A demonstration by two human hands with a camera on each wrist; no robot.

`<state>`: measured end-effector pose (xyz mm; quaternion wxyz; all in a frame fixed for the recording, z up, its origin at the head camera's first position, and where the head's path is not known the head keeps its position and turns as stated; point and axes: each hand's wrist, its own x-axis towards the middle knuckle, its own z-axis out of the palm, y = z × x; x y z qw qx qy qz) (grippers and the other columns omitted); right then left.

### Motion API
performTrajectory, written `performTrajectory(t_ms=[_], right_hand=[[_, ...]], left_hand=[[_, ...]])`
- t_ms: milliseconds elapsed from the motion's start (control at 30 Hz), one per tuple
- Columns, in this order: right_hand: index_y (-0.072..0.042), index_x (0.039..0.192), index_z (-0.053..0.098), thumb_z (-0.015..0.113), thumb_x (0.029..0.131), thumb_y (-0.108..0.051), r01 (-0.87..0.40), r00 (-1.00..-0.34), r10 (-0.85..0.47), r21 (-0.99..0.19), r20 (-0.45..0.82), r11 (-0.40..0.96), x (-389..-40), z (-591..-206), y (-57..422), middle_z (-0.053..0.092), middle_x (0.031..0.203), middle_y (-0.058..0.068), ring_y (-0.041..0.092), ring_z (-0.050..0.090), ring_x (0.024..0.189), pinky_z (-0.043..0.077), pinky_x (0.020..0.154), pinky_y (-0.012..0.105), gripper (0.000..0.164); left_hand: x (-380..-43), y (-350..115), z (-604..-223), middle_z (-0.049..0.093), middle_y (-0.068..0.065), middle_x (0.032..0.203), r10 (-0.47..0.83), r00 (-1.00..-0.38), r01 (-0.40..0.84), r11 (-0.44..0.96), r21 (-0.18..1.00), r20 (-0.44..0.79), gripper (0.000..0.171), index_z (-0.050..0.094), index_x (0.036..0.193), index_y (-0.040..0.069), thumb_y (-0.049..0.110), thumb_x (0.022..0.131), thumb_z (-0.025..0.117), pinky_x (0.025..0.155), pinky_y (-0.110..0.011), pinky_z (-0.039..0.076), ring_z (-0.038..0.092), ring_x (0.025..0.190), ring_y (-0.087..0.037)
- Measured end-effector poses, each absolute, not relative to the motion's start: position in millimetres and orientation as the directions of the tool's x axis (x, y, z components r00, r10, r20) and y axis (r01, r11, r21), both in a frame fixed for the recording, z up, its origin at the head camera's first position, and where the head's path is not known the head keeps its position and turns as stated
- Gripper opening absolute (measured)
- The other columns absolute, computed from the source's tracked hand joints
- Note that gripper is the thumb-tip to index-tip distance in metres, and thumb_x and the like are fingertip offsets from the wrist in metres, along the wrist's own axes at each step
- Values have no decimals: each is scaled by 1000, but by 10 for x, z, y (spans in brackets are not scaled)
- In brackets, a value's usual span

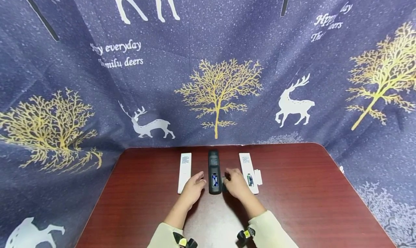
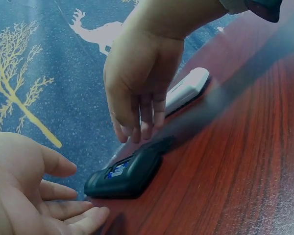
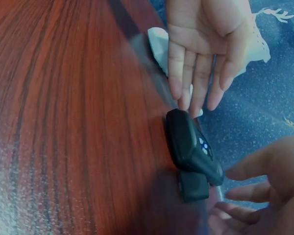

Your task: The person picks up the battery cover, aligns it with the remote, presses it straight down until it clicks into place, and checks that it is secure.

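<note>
A black remote control [image 1: 213, 161] lies face down in the middle of the table, its battery bay uncovered and blue batteries [image 1: 215, 180] inside. Its dark battery cover [image 3: 193, 187] lies against its right side in the right wrist view. To the left of the remote is my left hand [image 1: 195, 185], fingers straight and slightly spread, holding nothing. On the other side, my right hand [image 1: 236, 183] hovers by the cover with loosely bent fingers; no grip on it shows. A white remote [image 1: 185, 168] lies beyond the left hand, partly hidden by it in the head view.
Right of my right hand lies another white remote [image 1: 246, 164] with its battery bay uncovered and a battery [image 1: 250, 180] showing. A white battery cover [image 1: 258, 177] sits beside it. The reddish-brown table [image 1: 136, 204] ends at a patterned blue cloth [image 1: 201, 35].
</note>
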<state>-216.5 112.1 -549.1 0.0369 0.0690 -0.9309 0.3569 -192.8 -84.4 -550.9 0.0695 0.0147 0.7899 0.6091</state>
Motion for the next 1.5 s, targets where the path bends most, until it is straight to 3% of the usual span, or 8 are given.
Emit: performTrajectory(t_ms=[433, 800, 1233, 1500], right_hand=[[11, 131, 59, 70, 82, -12, -92, -995, -101, -608, 20, 788, -2145, -5516, 1128, 61, 121, 32, 41, 61, 115, 50, 102, 53, 54], [6, 131, 61, 68, 85, -14, -58, -997, -74, -628, 0, 776, -2145, -5572, 1081, 60, 117, 27, 41, 64, 108, 52, 96, 54, 50], [3, 127, 64, 71, 84, -13, -64, -998, -67, -616, 18, 785, -2118, -5553, 1035, 58, 115, 27, 41, 65, 102, 54, 91, 53, 46], [-1, 125, 66, 73, 81, -12, -58, -998, -64, -590, 10, 805, -2114, -5567, 1033, 57, 113, 24, 42, 65, 99, 54, 87, 52, 46]], left_hand=[[-1919, -789, -5557, 51, -32, 145, 108, -988, -80, 253, 964, -111, 54, 42, 147, -11, 11, 99, 55, 109, -54, 45, 54, 132, -44], [-1905, -745, -5556, 54, -36, 139, 131, -988, -58, 211, 976, -87, 53, 42, 141, -20, 3, 95, 53, 110, -54, 44, 53, 132, -47], [-1907, -724, -5583, 53, -36, 140, 129, -986, -82, 159, 984, -104, 52, 41, 142, -19, 4, 97, 51, 108, -54, 47, 53, 133, -46], [-1904, -669, -5624, 57, -34, 137, 80, -993, -80, 102, 992, -88, 50, 46, 140, -17, 1, 94, 54, 101, -48, 54, 59, 126, -43]])
